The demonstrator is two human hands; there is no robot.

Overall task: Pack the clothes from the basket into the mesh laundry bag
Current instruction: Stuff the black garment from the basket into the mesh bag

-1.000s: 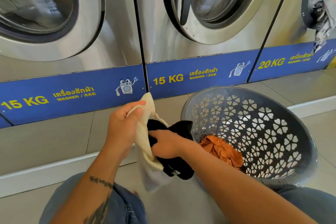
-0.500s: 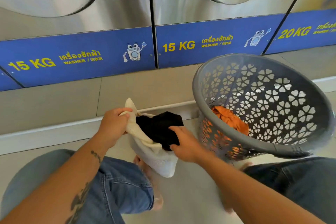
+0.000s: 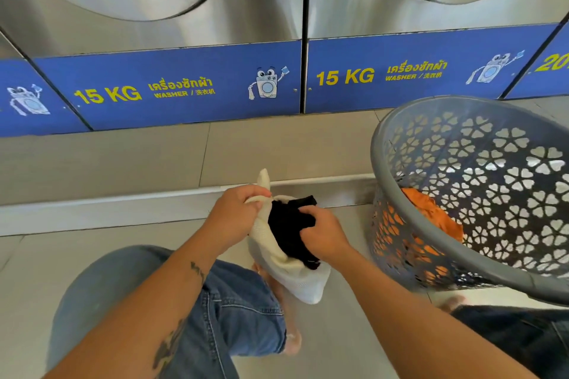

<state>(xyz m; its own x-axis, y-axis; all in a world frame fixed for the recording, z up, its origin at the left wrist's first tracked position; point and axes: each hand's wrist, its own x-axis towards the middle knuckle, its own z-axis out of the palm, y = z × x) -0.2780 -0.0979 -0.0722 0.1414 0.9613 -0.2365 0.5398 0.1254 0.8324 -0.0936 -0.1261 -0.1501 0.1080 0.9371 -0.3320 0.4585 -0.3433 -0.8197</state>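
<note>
- Packing looks partly done: black garment [image 3: 291,229] sits half inside the cream mesh laundry bag [image 3: 303,281], low centre of the frame
- Left hand [image 3: 235,214] pinches the bag's rim; right hand [image 3: 323,234] curls on the garment
- Orange garment [image 3: 431,214] waits in the grey basket [image 3: 409,115], right of frame

The cream mesh laundry bag [image 3: 289,274] hangs from the left hand [image 3: 237,215], which pinches its rim, mouth gaping toward the right hand [image 3: 323,234]. A black garment [image 3: 289,224] fills the opening under the right hand's fingers. Right of that hand, the grey perforated basket [image 3: 400,138] tilts, holding an orange garment [image 3: 428,209].
</note>
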